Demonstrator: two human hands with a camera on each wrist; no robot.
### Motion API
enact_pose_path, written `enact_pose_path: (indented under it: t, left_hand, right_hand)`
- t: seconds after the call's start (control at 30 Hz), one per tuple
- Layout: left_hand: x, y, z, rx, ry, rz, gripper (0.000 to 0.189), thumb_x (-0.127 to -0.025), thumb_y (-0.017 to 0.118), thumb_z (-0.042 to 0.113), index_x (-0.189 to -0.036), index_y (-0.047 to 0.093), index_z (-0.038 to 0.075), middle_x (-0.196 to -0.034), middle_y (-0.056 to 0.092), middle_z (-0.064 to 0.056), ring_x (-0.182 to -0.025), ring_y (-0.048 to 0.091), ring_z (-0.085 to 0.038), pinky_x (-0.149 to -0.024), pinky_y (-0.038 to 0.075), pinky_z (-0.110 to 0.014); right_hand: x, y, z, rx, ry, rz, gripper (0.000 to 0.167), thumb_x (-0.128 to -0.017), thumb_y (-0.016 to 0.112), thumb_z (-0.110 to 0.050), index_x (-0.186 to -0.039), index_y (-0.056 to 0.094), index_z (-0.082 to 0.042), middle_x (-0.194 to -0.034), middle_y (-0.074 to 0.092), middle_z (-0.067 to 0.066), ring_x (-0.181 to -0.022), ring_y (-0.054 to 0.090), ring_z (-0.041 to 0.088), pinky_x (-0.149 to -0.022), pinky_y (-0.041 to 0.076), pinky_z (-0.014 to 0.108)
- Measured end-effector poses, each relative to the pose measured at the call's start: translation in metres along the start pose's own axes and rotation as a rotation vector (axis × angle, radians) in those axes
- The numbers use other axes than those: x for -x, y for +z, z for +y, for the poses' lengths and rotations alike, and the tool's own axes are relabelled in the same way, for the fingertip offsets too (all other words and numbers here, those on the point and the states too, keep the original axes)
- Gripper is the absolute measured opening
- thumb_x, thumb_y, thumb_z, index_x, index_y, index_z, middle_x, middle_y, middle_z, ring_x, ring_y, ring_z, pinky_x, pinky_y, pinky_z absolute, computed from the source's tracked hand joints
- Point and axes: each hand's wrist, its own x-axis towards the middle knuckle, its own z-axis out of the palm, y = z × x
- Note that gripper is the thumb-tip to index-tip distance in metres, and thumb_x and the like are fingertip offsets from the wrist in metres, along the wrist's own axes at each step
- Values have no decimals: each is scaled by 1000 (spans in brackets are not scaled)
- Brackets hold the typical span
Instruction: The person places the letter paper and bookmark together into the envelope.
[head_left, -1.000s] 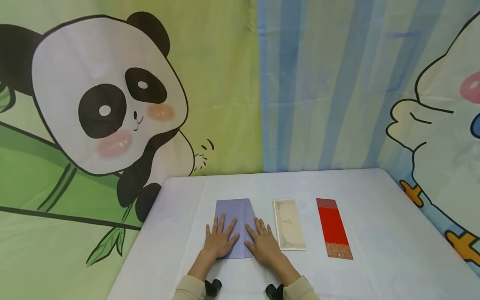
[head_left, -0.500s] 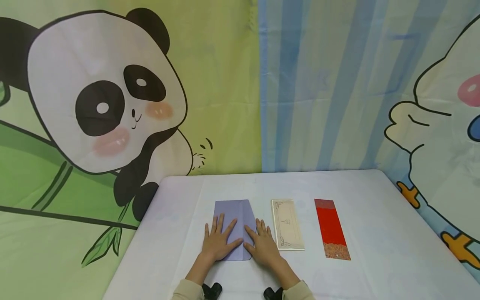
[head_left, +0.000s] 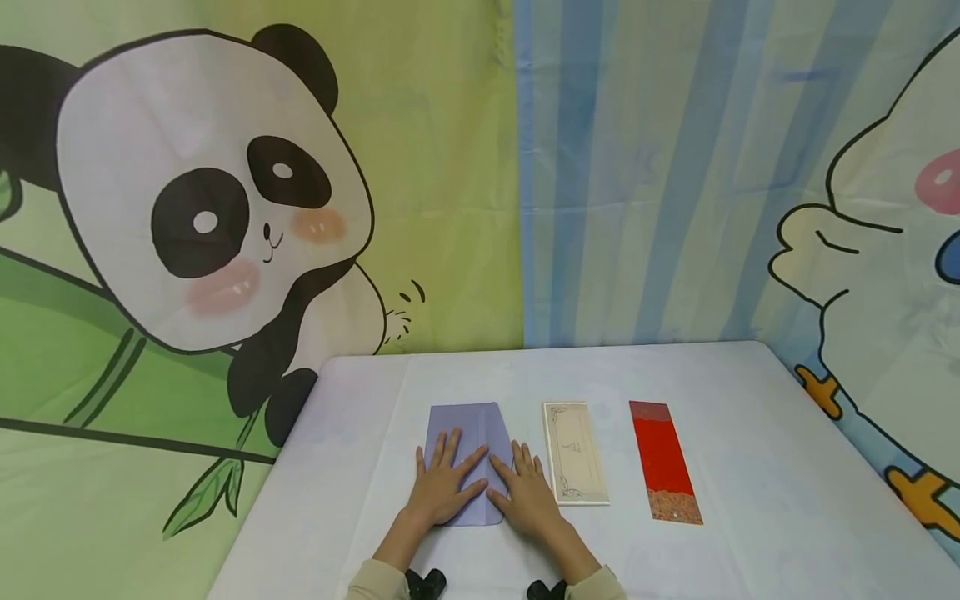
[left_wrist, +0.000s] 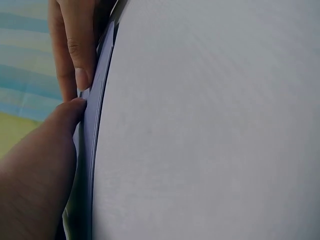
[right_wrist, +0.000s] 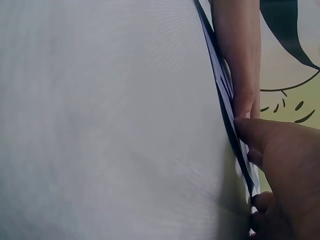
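A flat purple envelope-like paper (head_left: 468, 417), layered along its near edge in both wrist views, lies on the white table. My left hand (head_left: 442, 483) rests on its left and middle part with fingers spread and straight. On its right side lies my right hand (head_left: 528, 493), also flat, with the fingers pointing away from me. The two thumbs and index fingertips come close together over the paper's middle. In the left wrist view, the left thumb (left_wrist: 65, 117) presses on the paper's top face. The right thumb (right_wrist: 252, 131) does likewise in the right wrist view.
A cream card-like piece (head_left: 576, 454) with corner ornaments lies just right of my right hand. Farther right is a red strip (head_left: 663, 454) with a speckled gold end. The white table (head_left: 787, 467) meets a panda-printed curtain (head_left: 450, 208) at the back.
My left hand has slid slightly right across the purple paper, its index fingertip now near the right hand's. The right hand stays nearly in place. The head view has shifted slightly.
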Motion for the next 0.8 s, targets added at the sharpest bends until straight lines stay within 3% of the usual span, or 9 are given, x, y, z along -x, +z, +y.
enact_pose_path:
  t: [0.8]
  left_hand:
    - [-2, 8, 1, -45, -37, 104, 48, -89, 42, 57, -134, 47, 39, -148, 26, -15, -134, 21, -41, -97, 16, -69]
  right_hand:
    - [0, 0, 1, 25, 9, 0, 53, -88, 58, -38, -132, 52, -10, -142, 28, 30, -131, 22, 46, -105, 20, 56]
